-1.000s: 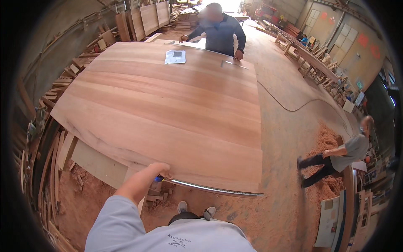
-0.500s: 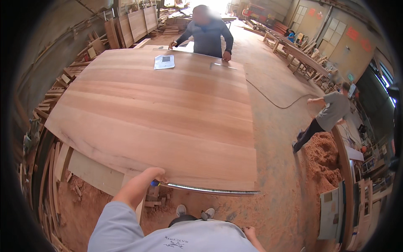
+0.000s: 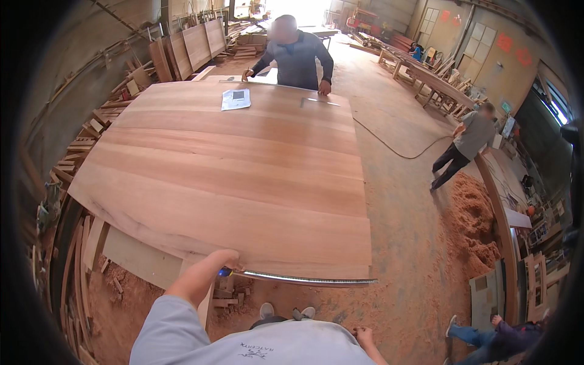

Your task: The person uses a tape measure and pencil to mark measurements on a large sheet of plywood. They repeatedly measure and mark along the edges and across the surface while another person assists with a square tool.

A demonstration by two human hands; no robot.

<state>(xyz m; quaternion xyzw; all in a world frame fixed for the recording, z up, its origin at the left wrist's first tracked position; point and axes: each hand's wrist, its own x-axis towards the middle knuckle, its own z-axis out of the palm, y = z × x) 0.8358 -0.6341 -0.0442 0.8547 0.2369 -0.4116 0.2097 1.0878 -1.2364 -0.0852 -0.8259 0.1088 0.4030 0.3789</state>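
Note:
A wide wooden panel (image 3: 231,170) of joined boards lies flat in front of me. At its near edge my left hand (image 3: 230,259) is closed on a blue tape measure (image 3: 225,272). The tape's metal blade (image 3: 304,277) runs out to the right along that edge, past the panel's near right corner. My right hand (image 3: 364,336) hangs low beside my right hip, away from the panel, with its fingers curled. Whatever those fingers hold, if anything, is hidden.
Across the panel stands a co-worker (image 3: 298,55), hands at the far edge. A printed sheet (image 3: 236,99) and a metal square (image 3: 319,101) lie there. Another person (image 3: 471,137) is on the right, near a sawdust heap (image 3: 474,207); a third (image 3: 505,340) is at lower right. A cable (image 3: 395,149) crosses the floor.
The person on the right has moved farther back and turned more upright. Another person has come into view at lower right. My left hand keeps its hold on the tape measure.

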